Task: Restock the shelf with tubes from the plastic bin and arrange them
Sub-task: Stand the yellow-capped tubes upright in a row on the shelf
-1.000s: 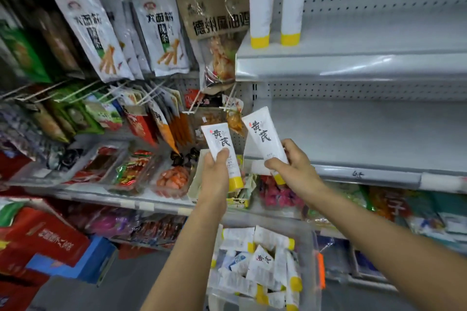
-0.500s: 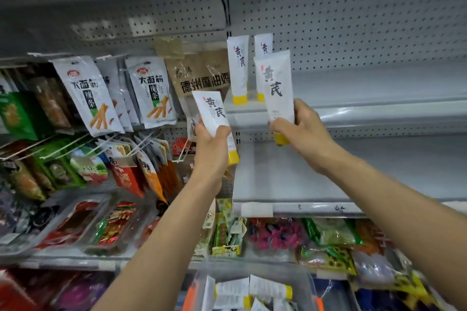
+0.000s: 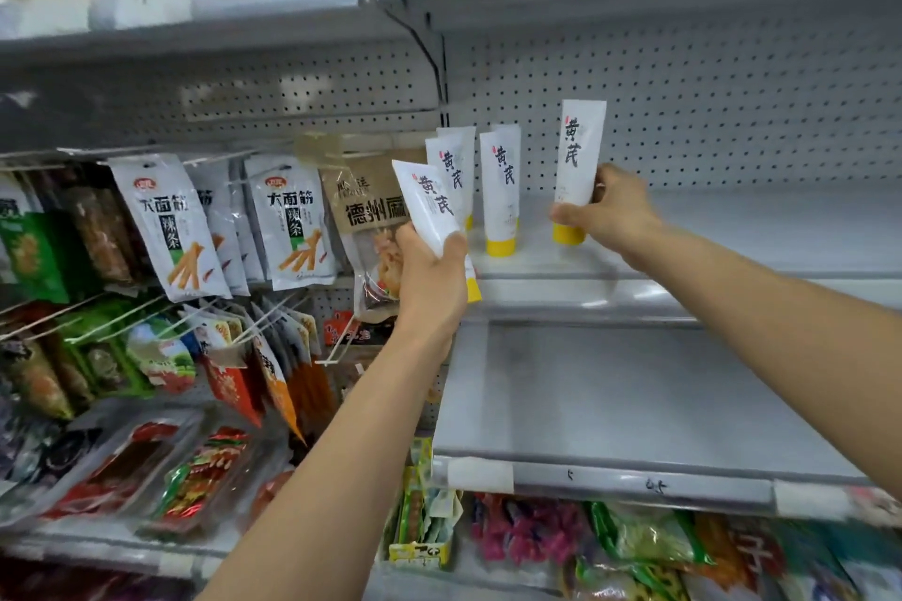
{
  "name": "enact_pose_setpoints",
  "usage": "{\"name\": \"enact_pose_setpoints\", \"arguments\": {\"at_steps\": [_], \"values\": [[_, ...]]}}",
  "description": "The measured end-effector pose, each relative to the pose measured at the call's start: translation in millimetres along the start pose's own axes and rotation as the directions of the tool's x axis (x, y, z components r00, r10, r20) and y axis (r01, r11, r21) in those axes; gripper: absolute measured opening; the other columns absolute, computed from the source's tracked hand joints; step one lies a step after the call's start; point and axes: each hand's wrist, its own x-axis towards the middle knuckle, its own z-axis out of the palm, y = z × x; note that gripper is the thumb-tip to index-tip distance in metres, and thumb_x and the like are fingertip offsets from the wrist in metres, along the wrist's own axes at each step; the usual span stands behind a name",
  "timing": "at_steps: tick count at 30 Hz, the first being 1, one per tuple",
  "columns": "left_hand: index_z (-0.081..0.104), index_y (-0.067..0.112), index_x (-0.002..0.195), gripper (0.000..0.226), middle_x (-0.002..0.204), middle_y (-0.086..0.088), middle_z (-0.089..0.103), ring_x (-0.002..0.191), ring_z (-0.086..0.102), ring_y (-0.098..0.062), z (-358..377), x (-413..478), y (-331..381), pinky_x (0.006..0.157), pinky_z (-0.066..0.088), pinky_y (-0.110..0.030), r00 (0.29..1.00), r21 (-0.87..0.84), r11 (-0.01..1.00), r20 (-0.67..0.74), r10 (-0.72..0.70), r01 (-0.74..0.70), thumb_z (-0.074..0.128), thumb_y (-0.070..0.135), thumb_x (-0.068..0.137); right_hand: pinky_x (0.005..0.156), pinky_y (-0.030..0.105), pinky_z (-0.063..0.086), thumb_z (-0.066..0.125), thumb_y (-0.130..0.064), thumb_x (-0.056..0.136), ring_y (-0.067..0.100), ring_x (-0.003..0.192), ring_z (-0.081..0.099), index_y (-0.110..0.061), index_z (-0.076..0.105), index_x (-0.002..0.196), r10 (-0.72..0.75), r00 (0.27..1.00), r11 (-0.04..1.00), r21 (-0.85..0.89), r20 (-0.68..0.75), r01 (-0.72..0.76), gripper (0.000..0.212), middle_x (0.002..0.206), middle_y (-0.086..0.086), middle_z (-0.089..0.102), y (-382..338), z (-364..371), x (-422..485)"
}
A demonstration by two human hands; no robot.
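Person visible only as two arms; upper arms out of frame.

Left forearm [image 3: 337,449]: bare along whole visible length, slim, smooth, narrowing toward wrist.

Left hand [image 3: 429,278]: bare, back of hand facing camera, knuckles showing.

Right forearm [image 3: 781,322]: bare likewise, looks broad near camera edge, tapers toward wrist.

Right hand [image 3: 610,210]: bare, thumb and back of hand in view.

Nails on both hands too small and blurred to describe. Clothing: none inside frame to describe.
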Motion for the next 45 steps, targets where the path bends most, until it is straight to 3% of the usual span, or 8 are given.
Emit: {"name": "enact_pose_setpoints", "arguments": {"at_steps": [11, 17, 26, 30, 34, 38, 42, 45], "values": [[0.037, 0.021, 0.119, 0.026, 0.102, 0.008, 0.056, 0.098, 0.061, -0.022, 27.2, 16.1, -3.7, 0.084, 0.054, -0.047, 0.999, 0.096, 0.995, -0.034, 0.026, -0.023, 0.049, 0.022, 0.096, 0.082, 0.031, 0.047, 0.078, -0.016, 0.076, 0.024, 0.102, 0.059, -0.009, 0.051, 0.124, 0.024, 0.993, 0.984, -0.177, 0.119, -0.002, 0.055, 0.118, 0.008, 0.062, 35.8, 20.0, 65.8], [0.036, 0.021, 0.121, 0.027, 0.111, 0.002, 0.057, 0.101, 0.061, -0.023, 30.2, 17.0, -4.1, 0.085, 0.055, -0.048, 0.999, 0.077, 0.997, -0.046, 0.005, -0.002, 0.049, 0.022, 0.097, 0.095, 0.034, 0.045, 0.078, -0.017, 0.077, 0.029, 0.118, 0.055, -0.007, 0.047, 0.13, 0.032, 0.993, 0.974, -0.229, 0.117, -0.005, 0.062, 0.131, 0.011, 0.058, 42.5, 22.8, 85.1], [0.04, 0.019, 0.126, 0.033, 0.119, -0.002, 0.059, 0.106, 0.062, -0.026, 29.3, 13.1, -1.2, 0.091, 0.052, -0.054, 1.0, 0.033, 0.999, -0.009, -0.007, 0.008, 0.052, 0.022, 0.095, 0.09, 0.036, 0.047, 0.072, -0.025, 0.083, 0.031, 0.117, 0.053, -0.003, 0.035, 0.13, 0.103, 0.987, 0.951, -0.302, 0.119, -0.063, 0.064, 0.127, 0.012, 0.054, 40.3, 18.1, 73.5], [0.041, 0.021, 0.127, 0.037, 0.122, -0.003, 0.059, 0.108, 0.062, -0.026, 23.8, 4.5, -2.1, 0.093, 0.052, -0.053, 1.0, -0.006, 1.0, 0.001, -0.013, 0.013, 0.055, 0.023, 0.093, 0.092, 0.044, 0.043, 0.065, -0.024, 0.085, 0.034, 0.118, 0.044, -0.003, 0.041, 0.125, -0.155, 0.988, 0.826, -0.551, -0.011, 0.123, 0.051, 0.123, 0.014, 0.053, 29.4, 7.2, 41.4], [0.044, 0.021, 0.127, 0.036, 0.122, -0.002, 0.061, 0.106, 0.063, -0.021, 18.4, -3.7, -1.7, 0.089, 0.054, -0.047, 1.0, -0.069, 0.997, -0.012, -0.018, 0.017, 0.057, 0.018, 0.093, 0.081, 0.033, 0.05, 0.067, -0.017, 0.083, 0.017, 0.089, 0.058, -0.011, 0.059, 0.106, -0.342, 0.93, 0.909, -0.204, 0.136, 0.364, 0.026, 0.096, 0.004, 0.065, 3.1, 8.3, -8.2], [0.044, 0.023, 0.126, 0.037, 0.115, 0.003, 0.064, 0.104, 0.065, -0.019, 19.1, -9.0, 9.2, 0.086, 0.057, -0.044, 1.0, -0.161, 0.987, 0.019, -0.014, 0.017, 0.056, 0.012, 0.092, 0.073, 0.011, 0.047, 0.082, -0.029, 0.073, 0.005, 0.081, 0.064, -0.018, 0.065, 0.108, -0.234, 0.837, 0.963, 0.001, 0.495, 0.269, 0.041, 0.087, -0.006, 0.07, -23.7, 10.1, -54.3], [0.043, 0.028, 0.121, 0.038, 0.103, 0.01, 0.067, 0.1, 0.067, -0.018, 24.8, -14.8, 19.9, 0.087, 0.056, -0.046, 0.999, -0.187, 0.982, 0.044, 0.005, 0.003, 0.058, 0.011, 0.09, 0.059, 0.017, 0.043, 0.082, -0.024, 0.072, 0.0, 0.055, 0.049, -0.016, 0.062, 0.1, -0.252, 0.854, 0.967, 0.087, 0.455, 0.24, 0.035, 0.058, -0.015, 0.056, -22.9, 17.6, -65.2], [0.042, 0.026, 0.119, 0.037, 0.102, 0.009, 0.066, 0.093, 0.066, -0.008, 28.6, -21.5, 25.1, 0.069, 0.057, -0.025, 0.995, -0.197, 0.98, 0.095, 0.031, -0.012, 0.056, 0.006, 0.092, 0.058, 0.028, 0.044, 0.078, -0.027, 0.072, 0.01, 0.055, 0.046, -0.012, 0.058, 0.09, -0.266, 0.886, 0.963, 0.056, 0.379, 0.265, 0.03, 0.061, -0.009, 0.051, -22.0, 22.8, -67.7]]}}
